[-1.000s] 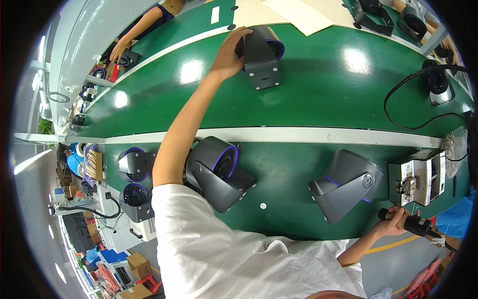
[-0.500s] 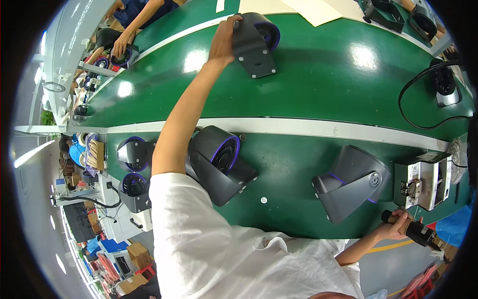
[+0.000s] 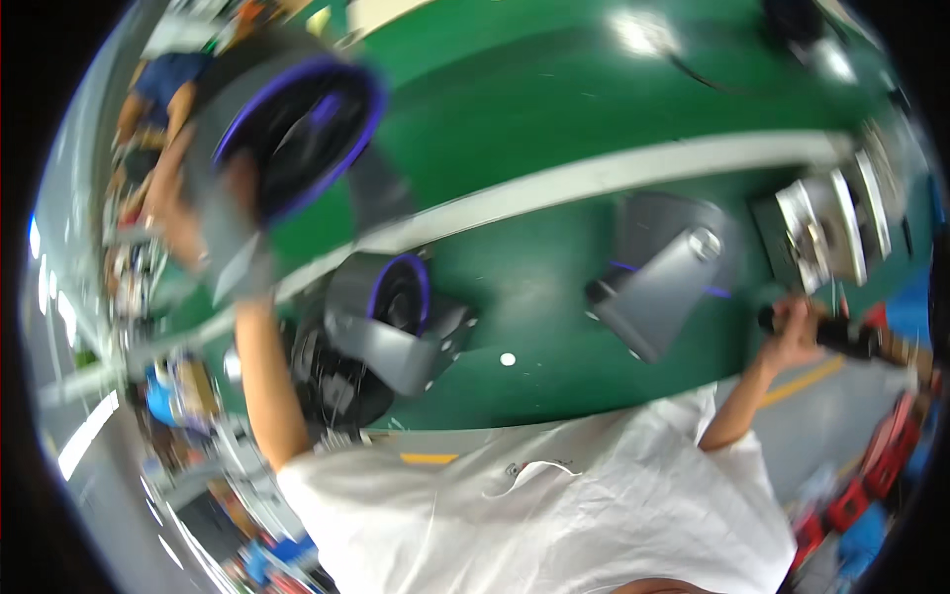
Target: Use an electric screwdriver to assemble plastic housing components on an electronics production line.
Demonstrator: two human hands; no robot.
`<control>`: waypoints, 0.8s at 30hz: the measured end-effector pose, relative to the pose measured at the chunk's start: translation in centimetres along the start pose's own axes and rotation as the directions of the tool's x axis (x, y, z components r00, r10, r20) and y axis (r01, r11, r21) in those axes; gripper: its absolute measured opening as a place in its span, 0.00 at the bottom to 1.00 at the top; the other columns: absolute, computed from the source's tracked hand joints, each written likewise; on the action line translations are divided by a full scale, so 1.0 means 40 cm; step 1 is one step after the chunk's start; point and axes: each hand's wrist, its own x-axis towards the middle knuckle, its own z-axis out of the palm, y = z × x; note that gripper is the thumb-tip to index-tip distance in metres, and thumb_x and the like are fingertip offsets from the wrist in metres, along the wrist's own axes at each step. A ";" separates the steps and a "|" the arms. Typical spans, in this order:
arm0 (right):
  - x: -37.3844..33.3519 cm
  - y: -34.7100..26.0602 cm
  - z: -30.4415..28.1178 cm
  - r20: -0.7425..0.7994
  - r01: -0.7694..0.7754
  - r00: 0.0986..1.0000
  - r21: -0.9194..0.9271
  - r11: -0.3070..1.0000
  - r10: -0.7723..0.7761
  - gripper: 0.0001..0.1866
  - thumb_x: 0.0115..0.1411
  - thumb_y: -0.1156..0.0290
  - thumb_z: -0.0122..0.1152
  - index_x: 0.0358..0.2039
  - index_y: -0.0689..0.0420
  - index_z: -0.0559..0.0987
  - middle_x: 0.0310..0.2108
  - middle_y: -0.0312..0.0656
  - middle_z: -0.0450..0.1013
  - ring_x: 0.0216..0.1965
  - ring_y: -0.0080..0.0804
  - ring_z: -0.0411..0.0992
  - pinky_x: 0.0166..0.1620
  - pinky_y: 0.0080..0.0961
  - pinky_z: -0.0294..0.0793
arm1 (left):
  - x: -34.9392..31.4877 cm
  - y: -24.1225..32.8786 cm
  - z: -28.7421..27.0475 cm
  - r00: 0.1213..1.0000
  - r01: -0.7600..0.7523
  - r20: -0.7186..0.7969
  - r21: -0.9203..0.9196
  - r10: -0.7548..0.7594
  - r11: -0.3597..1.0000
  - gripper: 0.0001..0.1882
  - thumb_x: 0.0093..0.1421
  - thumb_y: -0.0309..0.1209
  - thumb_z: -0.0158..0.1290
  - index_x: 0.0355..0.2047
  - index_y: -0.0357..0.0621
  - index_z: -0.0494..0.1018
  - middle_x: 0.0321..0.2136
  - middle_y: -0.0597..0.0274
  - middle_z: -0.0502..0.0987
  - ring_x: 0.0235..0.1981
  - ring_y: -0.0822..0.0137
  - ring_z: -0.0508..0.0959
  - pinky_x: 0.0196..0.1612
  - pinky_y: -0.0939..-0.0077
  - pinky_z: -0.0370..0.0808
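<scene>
My left hand, smeared by motion, grips a dark grey housing with a purple-ringed round part. The unit is raised at the upper left, close to the view, and hides part of my hand and wrist. At the right table edge, my right hand is closed around a black cylindrical tool that looks like an electric screwdriver. A similar grey unit lies on the green table near my right hand. Another unit with a purple ring sits left of the middle, below the raised one.
A metal fixture stands at the right end of the green table. A pale rail runs across it. Beside the left units is a dark round part. A small white disc lies mid-table. At the upper left is another person.
My left hand has brought the housing from the far side of the table toward the left and nearer to me. My view has turned; the right hand still holds the tool.
</scene>
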 end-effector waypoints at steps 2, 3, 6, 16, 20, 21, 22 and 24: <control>0.010 -0.037 0.024 -0.103 -0.155 0.983 -0.016 0.988 0.153 0.33 0.53 0.80 0.62 0.58 0.57 0.60 0.20 0.36 0.68 0.17 0.22 0.65 0.21 0.19 0.67 | -0.180 0.059 -0.127 0.919 0.358 0.070 -0.563 -0.389 0.745 0.25 0.65 0.30 0.34 0.63 0.38 0.51 0.58 0.50 0.63 0.58 0.60 0.65 0.59 0.62 0.63; 0.032 -0.041 0.036 0.020 -0.133 0.991 0.075 0.988 0.132 0.35 0.52 0.81 0.62 0.59 0.60 0.57 0.19 0.37 0.67 0.16 0.24 0.66 0.21 0.19 0.67 | -0.119 0.213 -0.311 0.947 0.159 -0.076 -0.734 -0.312 0.660 0.26 0.65 0.35 0.37 0.60 0.37 0.48 0.55 0.40 0.63 0.56 0.54 0.67 0.53 0.55 0.70; 0.100 -0.082 0.054 0.082 0.029 0.995 0.220 0.975 -0.048 0.33 0.53 0.82 0.59 0.57 0.64 0.56 0.20 0.39 0.69 0.15 0.25 0.67 0.20 0.19 0.67 | -0.231 0.108 -0.416 0.985 0.064 -0.051 -0.776 -0.163 0.627 0.22 0.58 0.39 0.46 0.47 0.38 0.57 0.46 0.36 0.67 0.47 0.47 0.71 0.47 0.53 0.72; 0.261 -0.104 0.160 -0.110 0.223 0.973 0.222 0.949 -0.202 0.22 0.52 0.81 0.55 0.49 0.65 0.64 0.15 0.39 0.66 0.12 0.25 0.64 0.17 0.23 0.65 | -0.256 0.691 -0.452 0.981 0.141 0.169 -0.958 0.093 0.252 0.36 0.43 0.42 0.61 0.49 0.31 0.66 0.46 0.45 0.69 0.43 0.52 0.70 0.49 0.60 0.65; 0.231 -0.053 0.194 -0.069 0.207 0.977 0.113 0.972 -0.200 0.09 0.52 0.80 0.55 0.35 0.65 0.70 0.14 0.40 0.65 0.12 0.25 0.64 0.16 0.20 0.63 | -0.283 0.749 -0.421 0.975 0.036 0.107 -0.942 0.197 0.333 0.30 0.45 0.35 0.61 0.47 0.36 0.67 0.47 0.42 0.68 0.44 0.49 0.70 0.47 0.60 0.67; 0.234 -0.060 0.200 -0.013 0.223 0.975 0.133 0.966 -0.223 0.13 0.51 0.82 0.55 0.39 0.65 0.67 0.15 0.41 0.66 0.12 0.26 0.65 0.17 0.21 0.65 | -0.290 0.763 -0.402 0.973 -0.030 0.056 -0.931 0.224 0.365 0.27 0.45 0.35 0.60 0.47 0.43 0.69 0.48 0.43 0.68 0.45 0.49 0.70 0.48 0.59 0.66; 0.228 -0.072 0.202 0.043 0.233 0.969 0.148 0.961 -0.241 0.18 0.50 0.83 0.55 0.42 0.65 0.65 0.17 0.42 0.67 0.13 0.26 0.65 0.17 0.23 0.66 | -0.301 0.770 -0.387 0.966 -0.095 0.010 -0.915 0.257 0.392 0.25 0.45 0.35 0.60 0.46 0.50 0.71 0.49 0.43 0.67 0.46 0.49 0.70 0.48 0.59 0.66; 0.222 -0.090 0.201 0.098 0.248 0.959 0.162 0.955 -0.266 0.22 0.49 0.84 0.56 0.46 0.65 0.62 0.19 0.43 0.68 0.14 0.27 0.66 0.18 0.24 0.67 | -0.314 0.787 -0.352 0.969 -0.111 -0.016 -0.918 0.245 0.381 0.24 0.44 0.34 0.60 0.45 0.52 0.72 0.49 0.42 0.67 0.46 0.48 0.70 0.48 0.57 0.67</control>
